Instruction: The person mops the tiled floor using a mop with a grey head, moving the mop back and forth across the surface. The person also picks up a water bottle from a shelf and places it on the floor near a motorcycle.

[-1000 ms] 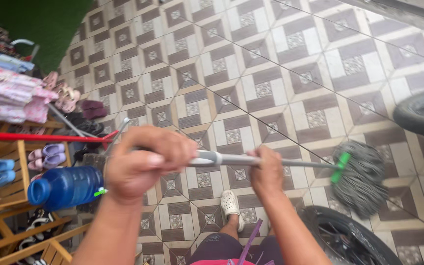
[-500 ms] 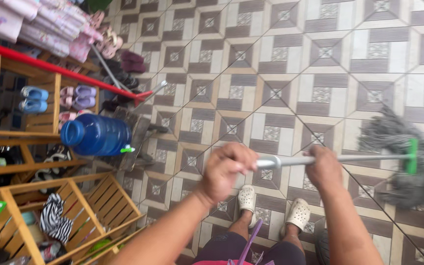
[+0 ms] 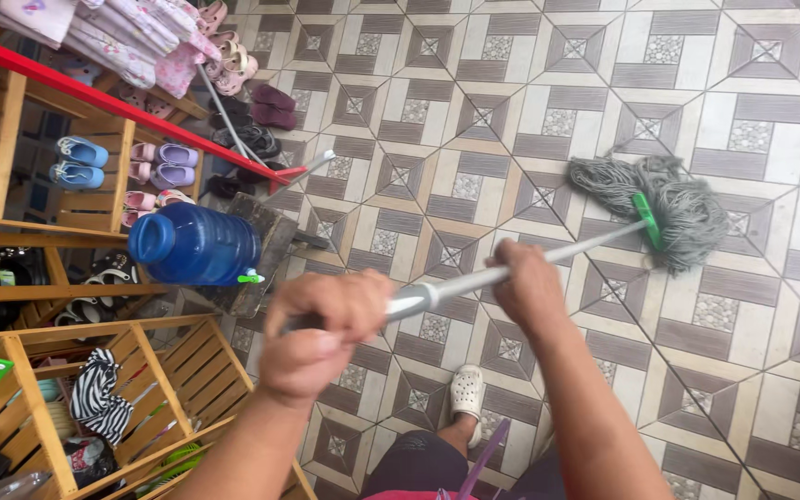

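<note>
I hold a mop (image 3: 548,259) in both hands. My left hand (image 3: 321,338) is clenched around the near end of the grey metal handle (image 3: 437,294), and my right hand (image 3: 528,287) grasps the same handle farther along, toward the mop head (image 3: 668,199). The handle slants up and away from my left hand to a green clamp (image 3: 646,220), where the grey string head lies spread on the patterned brown and cream tiled floor (image 3: 474,111).

Taking the mop head as landmark: my white clog (image 3: 467,393) stands on the floor well apart from it, below my right hand. A blue water jug (image 3: 198,245) lies on its side far to the left of it, resting on a dark block (image 3: 266,245). Beyond the jug, wooden shoe racks (image 3: 94,176) hold small sandals and slippers, a red pole (image 3: 122,106) slants across them, and folded patterned cloths (image 3: 131,37) are stacked at the top. A wooden crate (image 3: 159,389) sits just below the jug, beside my left forearm.
</note>
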